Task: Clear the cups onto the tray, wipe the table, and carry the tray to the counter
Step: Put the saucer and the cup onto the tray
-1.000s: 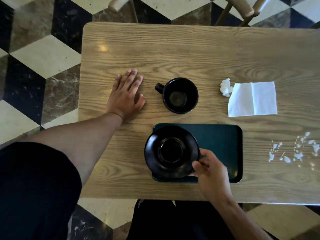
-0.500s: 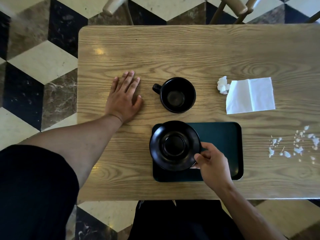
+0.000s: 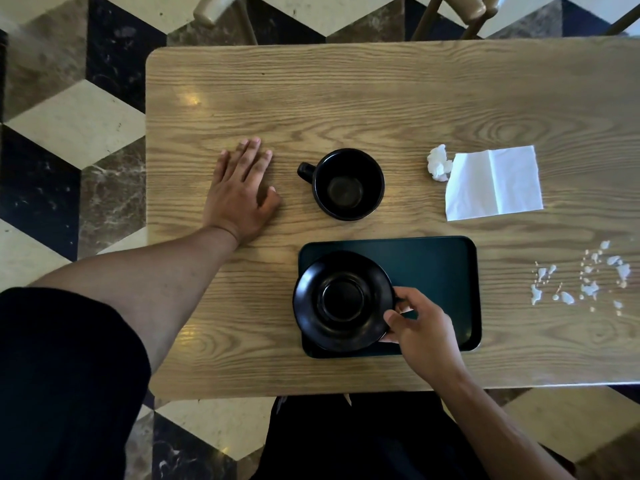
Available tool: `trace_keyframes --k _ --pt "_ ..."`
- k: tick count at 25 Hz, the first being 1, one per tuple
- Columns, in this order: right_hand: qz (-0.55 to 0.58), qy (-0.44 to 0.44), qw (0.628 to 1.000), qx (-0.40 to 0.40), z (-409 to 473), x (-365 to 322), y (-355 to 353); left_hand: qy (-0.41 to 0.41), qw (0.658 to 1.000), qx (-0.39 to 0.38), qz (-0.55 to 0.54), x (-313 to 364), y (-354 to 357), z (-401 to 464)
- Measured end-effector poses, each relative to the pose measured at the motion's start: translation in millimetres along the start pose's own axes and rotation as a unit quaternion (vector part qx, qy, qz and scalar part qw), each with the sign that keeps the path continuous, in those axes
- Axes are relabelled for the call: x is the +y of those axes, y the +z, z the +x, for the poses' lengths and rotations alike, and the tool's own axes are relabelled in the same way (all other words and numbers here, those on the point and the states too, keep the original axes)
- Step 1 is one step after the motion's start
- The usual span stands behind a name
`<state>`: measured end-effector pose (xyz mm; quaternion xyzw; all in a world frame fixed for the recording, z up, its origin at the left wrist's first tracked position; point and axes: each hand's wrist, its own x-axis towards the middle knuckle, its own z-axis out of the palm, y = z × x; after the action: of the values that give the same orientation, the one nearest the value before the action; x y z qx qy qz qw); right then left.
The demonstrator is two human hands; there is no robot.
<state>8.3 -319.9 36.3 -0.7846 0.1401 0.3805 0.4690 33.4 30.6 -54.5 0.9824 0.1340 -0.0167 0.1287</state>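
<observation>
A black saucer [image 3: 341,301] lies over the left part of the dark green tray [image 3: 436,271] near the table's front edge. My right hand [image 3: 420,332] pinches the saucer's right rim with thumb and fingers. An empty black cup [image 3: 346,184] stands on the bare wood just behind the tray, its handle pointing left. My left hand [image 3: 240,194] rests flat on the table to the left of the cup, fingers spread, holding nothing.
A flat white napkin [image 3: 493,183] and a crumpled white wad [image 3: 438,162] lie right of the cup. Several white crumbs or spill spots [image 3: 585,280] dot the table at the right. Chair backs [image 3: 446,15] stand beyond the far edge of the wooden table [image 3: 346,98].
The saucer, held by my right hand, has shifted from overhanging the tray's left edge to sitting more fully over the tray. My left hand has stayed flat in place.
</observation>
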Motion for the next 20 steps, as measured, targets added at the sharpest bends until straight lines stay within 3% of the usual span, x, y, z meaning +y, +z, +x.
trace_keyframes --k 17,20 --pt "-0.044 0.013 0.999 -0.024 -15 10 -6 -0.006 1.000 0.002 -0.014 1 -1 0" --pt "-0.102 0.001 0.995 -0.015 -12 10 -9 -0.007 1.000 0.002 -0.016 1 -1 0"
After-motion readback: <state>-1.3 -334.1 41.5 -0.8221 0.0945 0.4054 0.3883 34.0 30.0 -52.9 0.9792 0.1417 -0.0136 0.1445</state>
